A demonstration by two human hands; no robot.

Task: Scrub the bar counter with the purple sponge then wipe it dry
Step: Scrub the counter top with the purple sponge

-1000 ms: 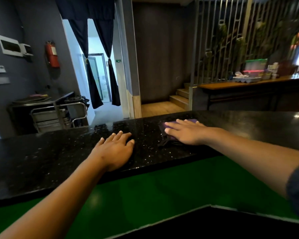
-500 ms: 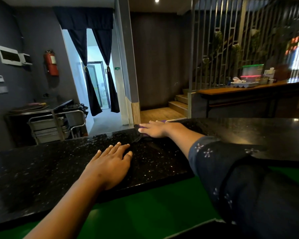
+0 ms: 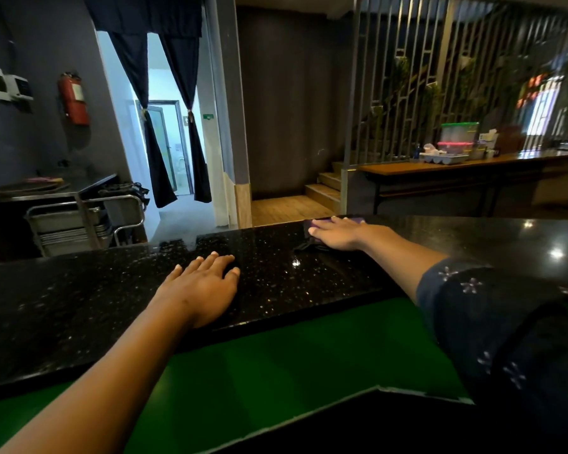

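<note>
The black speckled bar counter [image 3: 79,309] runs across the view, glossy and wet-looking in its middle. My right hand [image 3: 340,233] lies flat with straight fingers on the purple sponge [image 3: 358,220] at the counter's far edge; only thin purple strips show past the fingers. A dark cloth [image 3: 309,246] lies crumpled just below that hand. My left hand [image 3: 202,286] rests flat on the counter near its front edge, fingers spread, holding nothing.
A green lower shelf [image 3: 276,365] sits under the counter's front edge. Beyond the counter are a steel trolley [image 3: 79,221] at left, a curtained doorway, wooden steps, and a long wooden table [image 3: 473,165] with plastic containers at right.
My right hand has pushed the sponge from the counter's middle out to its far edge, then slid it a little to the right. My left hand has stayed in place.
</note>
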